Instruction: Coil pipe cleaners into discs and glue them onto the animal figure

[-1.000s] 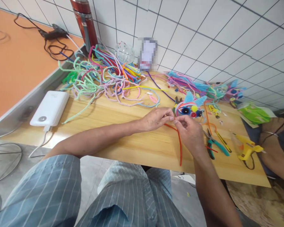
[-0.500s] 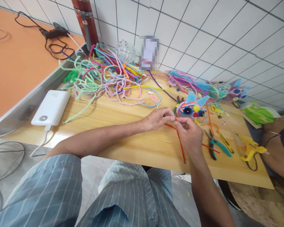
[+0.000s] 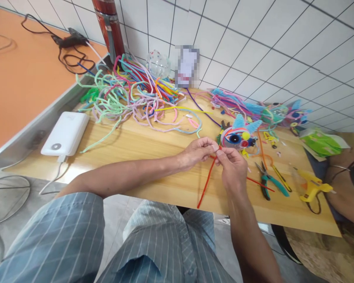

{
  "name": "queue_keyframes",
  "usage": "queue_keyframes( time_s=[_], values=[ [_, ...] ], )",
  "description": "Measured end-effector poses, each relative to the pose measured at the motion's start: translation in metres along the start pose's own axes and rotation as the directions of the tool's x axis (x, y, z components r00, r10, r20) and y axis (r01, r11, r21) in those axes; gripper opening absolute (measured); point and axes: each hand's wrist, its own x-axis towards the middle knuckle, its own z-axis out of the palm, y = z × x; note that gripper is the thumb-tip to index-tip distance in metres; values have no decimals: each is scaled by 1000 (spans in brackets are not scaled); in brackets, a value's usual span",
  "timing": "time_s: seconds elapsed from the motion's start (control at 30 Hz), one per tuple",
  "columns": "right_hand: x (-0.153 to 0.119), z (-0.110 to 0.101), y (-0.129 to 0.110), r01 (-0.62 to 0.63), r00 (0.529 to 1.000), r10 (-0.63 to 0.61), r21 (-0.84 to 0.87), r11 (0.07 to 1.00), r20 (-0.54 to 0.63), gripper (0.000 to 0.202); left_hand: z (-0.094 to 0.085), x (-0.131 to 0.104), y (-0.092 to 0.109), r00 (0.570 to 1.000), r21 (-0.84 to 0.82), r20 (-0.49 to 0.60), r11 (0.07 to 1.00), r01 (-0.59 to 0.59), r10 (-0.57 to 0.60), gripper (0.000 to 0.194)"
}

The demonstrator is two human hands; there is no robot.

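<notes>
My left hand (image 3: 201, 151) and my right hand (image 3: 232, 164) meet above the table, fingertips pinched together on a red pipe cleaner (image 3: 207, 182). Its long end slants down and left toward the table's front edge. Part of it is hidden in my fingers. Another red piece (image 3: 261, 184) sticks out to the right from behind my right wrist. Just beyond my hands sits a decorated animal head (image 3: 234, 138) with blue ears, a black-and-blue eye and a red button. Green-handled pliers (image 3: 220, 135) stand close by it, partly covered.
Teal-handled pliers (image 3: 268, 181), a yellow cutter knife (image 3: 282, 179) and a yellow glue gun (image 3: 314, 188) lie at right, near another person's arm (image 3: 343, 188). Tangled pipe cleaners (image 3: 112, 100) spread at back left. A white power bank (image 3: 65, 133), a phone (image 3: 187, 67) and a red flask (image 3: 109, 29) stand around.
The loose end of the red pipe cleaner has swung left, from beneath my right hand to below the gap between my hands. My right hand has shifted slightly left and turned.
</notes>
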Motion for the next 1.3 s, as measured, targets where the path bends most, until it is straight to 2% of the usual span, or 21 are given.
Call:
queue_keyframes(
  time_s=[0.23, 0.37, 0.43, 0.5, 0.63, 0.77, 0.97, 1.2, 1.3],
  values=[
    [-11, 8, 2, 95, 992, -100, -65, 993, -77, 23, 7, -9, -2, 996, -43, -91, 999, -20, 16, 37],
    [-17, 16, 0, 127, 979, -147, -139, 982, -143, 19, 11, -12, -3, 995, -54, -95, 998, -26, 21, 37],
    [-15, 14, -4, 135, 974, -162, -168, 976, -156, 17, 9, -10, -3, 998, -38, -56, 999, -23, 21, 40],
    [-10, 8, -8, 128, 979, -152, -172, 977, -137, 14, 4, -4, -1, 999, -9, 33, 1000, -21, 22, 43],
    [2, -7, -17, 53, 998, -57, -115, 992, -34, 13, -9, 11, 6, 979, 92, 203, 996, 0, -19, 48],
    [3, -11, -22, 24, 999, -19, -172, 985, 28, 15, -18, 19, 9, 962, 209, 274, 977, -50, -10, 48],
    [-8, -10, -26, 93, 996, -92, -346, 934, 18, 19, -21, 16, 8, 956, 338, 291, 932, -129, 27, 43],
    [-15, -16, -22, 290, 948, -312, -589, 754, 66, 19, -22, 18, 8, 958, 427, 288, 893, -144, 17, 27],
    [-15, -20, -19, 290, 948, -309, -613, 735, 78, 19, -22, 20, 9, 957, 464, 289, 875, -138, -2, 22]
  ],
)
